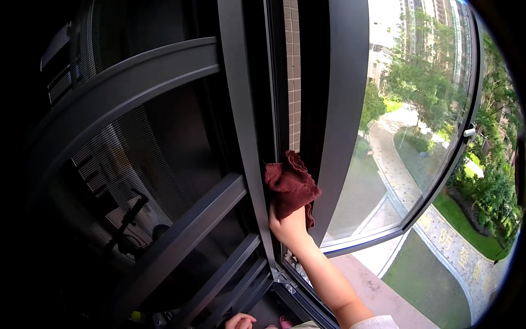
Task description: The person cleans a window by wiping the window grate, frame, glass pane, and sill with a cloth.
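Note:
My right hand (290, 226) is closed round a dark red cloth (292, 186), its arm stretched up from the lower right. The cloth is bunched over the fingers and lies against the dark window frame (257, 181), in the narrow gap beside the upright post. Most of the right fingers are hidden by the cloth. At the bottom edge my left hand (240, 321) shows only in part, with its fingers curled in. Whatever it may hold is out of sight. An open glass window sash (422, 120) stands to the right of the right hand.
Dark metal rails (186, 230) cross the left side, with a mesh screen (148, 159) behind them. A white latch (469, 132) sits on the sash's outer edge. Below outside are a ledge (394, 290), a paved path (394, 164) and trees, far down.

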Action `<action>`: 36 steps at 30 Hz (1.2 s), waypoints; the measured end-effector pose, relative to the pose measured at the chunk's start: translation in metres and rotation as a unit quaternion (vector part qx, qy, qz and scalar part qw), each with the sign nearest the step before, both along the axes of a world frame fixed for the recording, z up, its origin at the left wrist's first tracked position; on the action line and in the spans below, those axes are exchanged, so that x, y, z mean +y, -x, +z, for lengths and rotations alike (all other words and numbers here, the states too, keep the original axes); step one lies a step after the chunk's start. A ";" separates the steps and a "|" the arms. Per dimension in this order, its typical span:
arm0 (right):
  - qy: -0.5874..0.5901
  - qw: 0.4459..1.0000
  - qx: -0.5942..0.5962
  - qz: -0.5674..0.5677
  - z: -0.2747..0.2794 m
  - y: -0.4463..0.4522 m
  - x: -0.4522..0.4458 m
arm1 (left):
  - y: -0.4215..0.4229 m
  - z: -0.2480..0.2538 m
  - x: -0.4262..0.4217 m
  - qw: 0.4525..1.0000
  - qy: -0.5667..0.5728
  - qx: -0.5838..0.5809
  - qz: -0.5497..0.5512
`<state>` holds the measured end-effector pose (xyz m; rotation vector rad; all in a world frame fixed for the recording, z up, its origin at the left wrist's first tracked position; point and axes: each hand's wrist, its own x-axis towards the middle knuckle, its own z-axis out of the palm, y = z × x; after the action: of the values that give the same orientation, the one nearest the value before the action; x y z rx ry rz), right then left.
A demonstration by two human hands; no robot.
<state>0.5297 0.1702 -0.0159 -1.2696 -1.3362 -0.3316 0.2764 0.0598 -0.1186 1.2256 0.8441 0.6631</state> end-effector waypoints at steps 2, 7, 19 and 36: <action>-0.001 1.000 -0.004 -0.001 -0.005 0.000 0.000 | -0.001 0.000 0.000 1.000 -0.001 0.004 0.000; 0.013 1.000 0.006 0.008 -0.024 0.000 -0.001 | -0.003 0.001 -0.001 1.000 0.005 0.012 -0.005; 0.008 1.000 0.007 -0.016 -0.055 0.000 -0.002 | -0.012 -0.003 -0.002 0.999 -0.006 0.031 -0.017; 0.073 0.997 0.023 0.012 -0.110 -0.002 -0.012 | -0.018 -0.005 -0.005 0.998 -0.020 0.044 -0.037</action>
<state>0.5321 0.1577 -0.1264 -1.3740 -1.3548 -0.1901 0.2941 0.0546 -0.1234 1.3232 0.8568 0.5711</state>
